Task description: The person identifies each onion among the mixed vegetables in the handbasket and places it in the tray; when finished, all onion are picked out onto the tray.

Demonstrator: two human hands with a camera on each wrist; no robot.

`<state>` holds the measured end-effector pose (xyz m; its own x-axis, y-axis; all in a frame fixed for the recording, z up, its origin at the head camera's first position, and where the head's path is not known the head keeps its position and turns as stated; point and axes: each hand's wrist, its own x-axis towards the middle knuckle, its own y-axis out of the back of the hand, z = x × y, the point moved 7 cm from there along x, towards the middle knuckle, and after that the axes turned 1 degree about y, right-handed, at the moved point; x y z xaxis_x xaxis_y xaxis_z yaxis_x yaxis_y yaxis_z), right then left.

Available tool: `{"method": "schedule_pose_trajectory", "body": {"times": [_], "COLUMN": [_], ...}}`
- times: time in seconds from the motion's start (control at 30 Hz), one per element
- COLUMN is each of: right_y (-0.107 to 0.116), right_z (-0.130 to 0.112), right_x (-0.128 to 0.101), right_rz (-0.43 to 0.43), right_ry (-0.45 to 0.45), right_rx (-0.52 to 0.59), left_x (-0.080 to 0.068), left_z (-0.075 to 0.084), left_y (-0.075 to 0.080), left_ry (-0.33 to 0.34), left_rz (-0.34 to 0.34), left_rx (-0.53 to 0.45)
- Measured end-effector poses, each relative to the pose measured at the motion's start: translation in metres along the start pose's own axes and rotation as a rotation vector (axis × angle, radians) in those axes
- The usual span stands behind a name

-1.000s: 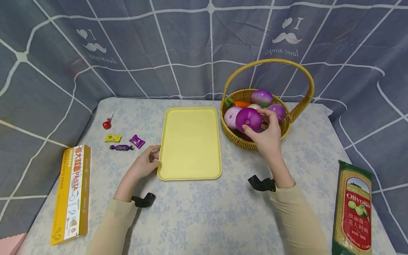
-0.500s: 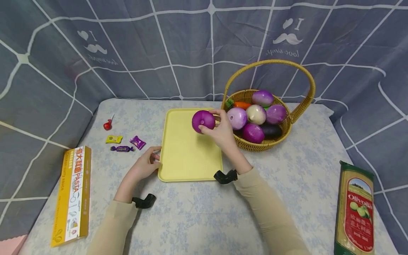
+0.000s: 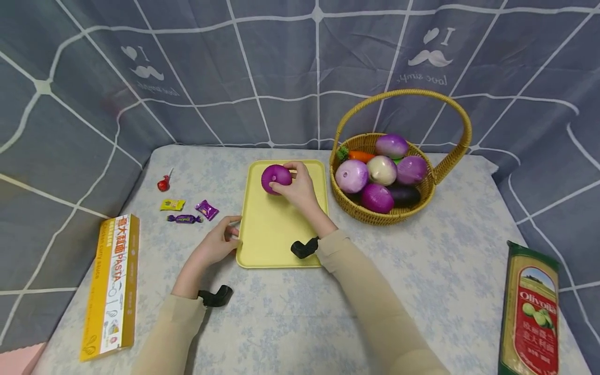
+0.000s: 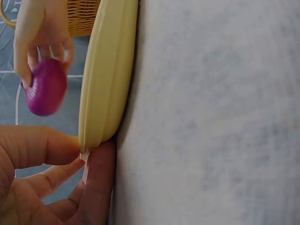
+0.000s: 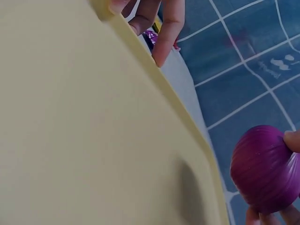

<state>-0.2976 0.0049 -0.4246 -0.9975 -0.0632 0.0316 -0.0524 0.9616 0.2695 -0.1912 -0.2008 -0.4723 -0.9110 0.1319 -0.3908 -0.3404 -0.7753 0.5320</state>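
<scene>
My right hand (image 3: pixel 301 192) grips a purple onion (image 3: pixel 275 179) between thumb and fingers, over the far left part of the yellow tray (image 3: pixel 262 234). In the right wrist view the onion (image 5: pixel 262 168) hangs above the tray, whose surface carries a dark shadow. My left hand (image 3: pixel 216 244) pinches the tray's left rim; in the left wrist view its thumb (image 4: pixel 42 146) lies on the rim and a finger (image 4: pixel 98 183) is beneath it. To the right of the tray stands a wicker basket (image 3: pixel 375 219) holding several onions, an eggplant (image 3: pixel 405 195) and a carrot (image 3: pixel 361 156).
Left of the tray lie a red lollipop (image 3: pixel 163 183), a yellow candy (image 3: pixel 172 204) and two purple candies, one a long twist-wrapped candy (image 3: pixel 185 219). A pasta box (image 3: pixel 112 286) is at the left edge, an Olivoila pasta pack (image 3: pixel 529 312) at the right. A grid-patterned curtain (image 3: pixel 290 67) hangs behind.
My right hand has carried the purple onion leftward from the basket to above the tray's far left part. My left hand has stayed at the tray's left rim.
</scene>
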Motion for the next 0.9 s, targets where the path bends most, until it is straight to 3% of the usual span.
{"method": "schedule_pose_trajectory", "body": {"times": [0.43,0.9], "right_y": [-0.02,-0.024], "right_z": [0.018,0.025], "right_x": [0.018,0.014], "right_rz": [0.025,0.07], "right_ry": [-0.109,-0.118], "right_rx": [-0.057,-0.147], "left_x": [-0.002,-0.001], "left_z": [0.004,-0.001], "left_y": [0.002,0.0], "left_ry": [-0.011,0.0], "left_rz": [0.029,0.049], "left_rx": [0.025,0.047]}}
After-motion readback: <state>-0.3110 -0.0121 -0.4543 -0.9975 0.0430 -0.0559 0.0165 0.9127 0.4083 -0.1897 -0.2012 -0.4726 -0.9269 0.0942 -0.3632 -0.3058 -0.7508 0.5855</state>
